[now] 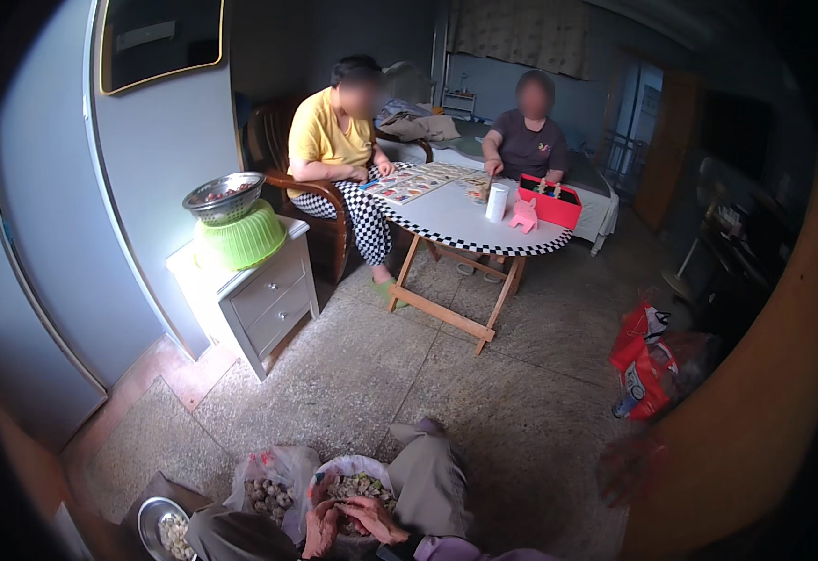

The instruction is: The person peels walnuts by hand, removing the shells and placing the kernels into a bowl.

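Note:
Both hands meet above a lined container (317, 481) between my knees, which is filled with brownish and greenish scraps (360, 487). My left hand (321, 529) is curled inward. My right hand (374, 517) bends toward it, fingers pressed together near the left fingertips. Whatever is pinched between them is too small or hidden to make out. Just left of the container, a clear plastic bag (302, 460) holds several round, greyish-brown pieces (268, 496). Farther left, by my leg, a metal bowl (150, 524) contains small pale pieces (176, 538).
Ahead stands a folding table (456, 222) with a checkered edge; two people sit at it. A white cabinet (268, 297) at left carries a green basket (243, 237) under a metal colander (223, 208). Red bags (645, 374) lie on the floor at right.

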`<state>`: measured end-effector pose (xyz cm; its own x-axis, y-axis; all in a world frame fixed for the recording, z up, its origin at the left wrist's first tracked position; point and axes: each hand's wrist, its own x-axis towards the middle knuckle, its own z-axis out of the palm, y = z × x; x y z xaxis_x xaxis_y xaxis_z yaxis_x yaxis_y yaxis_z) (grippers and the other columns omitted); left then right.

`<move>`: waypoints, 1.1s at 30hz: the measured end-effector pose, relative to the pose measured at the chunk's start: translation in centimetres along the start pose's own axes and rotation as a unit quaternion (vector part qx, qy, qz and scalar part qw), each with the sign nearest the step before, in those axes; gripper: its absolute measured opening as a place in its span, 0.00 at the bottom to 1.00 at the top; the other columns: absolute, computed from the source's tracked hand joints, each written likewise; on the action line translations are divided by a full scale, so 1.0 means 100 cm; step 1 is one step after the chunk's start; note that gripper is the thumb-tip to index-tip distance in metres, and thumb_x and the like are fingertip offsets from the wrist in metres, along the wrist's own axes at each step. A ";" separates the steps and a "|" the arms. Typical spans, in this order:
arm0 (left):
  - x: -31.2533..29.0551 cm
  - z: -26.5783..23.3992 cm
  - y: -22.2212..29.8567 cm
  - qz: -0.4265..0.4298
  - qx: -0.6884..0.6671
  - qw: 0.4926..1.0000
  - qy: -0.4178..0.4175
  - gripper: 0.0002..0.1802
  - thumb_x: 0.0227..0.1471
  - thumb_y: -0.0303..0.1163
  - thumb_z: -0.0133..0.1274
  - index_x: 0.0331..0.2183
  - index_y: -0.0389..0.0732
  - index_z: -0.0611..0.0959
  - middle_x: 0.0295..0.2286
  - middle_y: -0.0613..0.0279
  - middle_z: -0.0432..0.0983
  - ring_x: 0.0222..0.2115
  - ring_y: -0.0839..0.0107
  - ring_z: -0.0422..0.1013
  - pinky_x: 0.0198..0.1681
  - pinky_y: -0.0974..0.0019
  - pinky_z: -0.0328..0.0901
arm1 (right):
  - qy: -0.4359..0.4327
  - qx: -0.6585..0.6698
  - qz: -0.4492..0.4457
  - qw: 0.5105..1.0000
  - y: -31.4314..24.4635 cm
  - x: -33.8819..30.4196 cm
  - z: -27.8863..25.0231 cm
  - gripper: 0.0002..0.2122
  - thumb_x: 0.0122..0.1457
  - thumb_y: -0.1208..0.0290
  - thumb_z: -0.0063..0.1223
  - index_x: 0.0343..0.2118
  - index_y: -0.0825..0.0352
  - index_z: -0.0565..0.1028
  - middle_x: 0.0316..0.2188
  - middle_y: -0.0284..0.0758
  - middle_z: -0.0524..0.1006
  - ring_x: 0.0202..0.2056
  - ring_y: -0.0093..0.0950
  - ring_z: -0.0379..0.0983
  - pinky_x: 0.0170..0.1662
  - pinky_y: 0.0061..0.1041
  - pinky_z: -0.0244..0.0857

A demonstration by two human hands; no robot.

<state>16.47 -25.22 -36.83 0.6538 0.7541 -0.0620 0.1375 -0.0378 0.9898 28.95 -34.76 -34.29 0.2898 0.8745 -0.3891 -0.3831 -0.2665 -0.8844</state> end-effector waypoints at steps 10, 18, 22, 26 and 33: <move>-0.008 0.007 0.014 -0.041 -0.208 0.977 -0.010 0.20 0.58 0.38 0.51 0.46 0.32 0.76 0.31 0.57 0.77 0.30 0.73 0.73 0.31 0.75 0.69 | -0.048 0.135 0.018 0.990 0.007 0.002 -0.008 0.10 0.61 0.64 0.51 0.30 0.66 0.75 0.14 0.25 0.67 0.13 0.14 0.59 0.14 0.16 0.49; -0.002 0.006 0.017 -0.132 -0.166 0.977 -0.018 0.15 0.59 0.32 0.50 0.40 0.29 0.79 0.25 0.62 0.77 0.23 0.77 0.72 0.24 0.74 0.67 | -0.030 -0.293 -0.435 0.851 0.001 -0.001 -0.020 0.12 0.55 0.64 0.57 0.39 0.65 0.76 0.29 0.35 0.73 0.27 0.28 0.71 0.28 0.26 0.66; 0.004 0.007 -0.028 -0.120 -0.197 0.972 0.034 0.15 0.59 0.31 0.49 0.42 0.28 0.77 0.28 0.58 0.78 0.25 0.74 0.73 0.25 0.73 0.68 | -0.055 -0.193 -0.222 0.954 0.014 0.002 -0.019 0.09 0.61 0.71 0.44 0.37 0.66 0.76 0.32 0.36 0.74 0.29 0.29 0.72 0.30 0.27 0.67; 0.003 0.010 -0.021 -0.034 -0.083 0.995 -0.040 0.25 0.57 0.24 0.48 0.55 0.32 0.64 0.42 0.50 0.73 0.38 0.65 0.73 0.39 0.67 0.70 | -0.012 -0.280 -0.311 0.908 0.047 0.022 -0.026 0.09 0.60 0.72 0.42 0.36 0.66 0.76 0.35 0.38 0.74 0.34 0.31 0.73 0.36 0.28 0.67; -0.008 0.006 0.021 -0.028 -0.012 0.995 -0.093 0.37 0.55 0.20 0.46 0.62 0.38 0.51 0.58 0.46 0.57 0.51 0.59 0.66 0.52 0.60 0.64 | -0.017 -0.282 -0.297 0.912 0.066 0.031 -0.027 0.09 0.59 0.74 0.42 0.35 0.67 0.76 0.35 0.40 0.74 0.36 0.33 0.72 0.39 0.28 0.67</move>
<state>16.71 -26.31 -34.75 0.7723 0.6200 -0.1383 0.1621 0.0181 0.9866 29.69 -34.89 -41.98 0.2680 0.9420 0.2018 0.3468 0.1011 -0.9325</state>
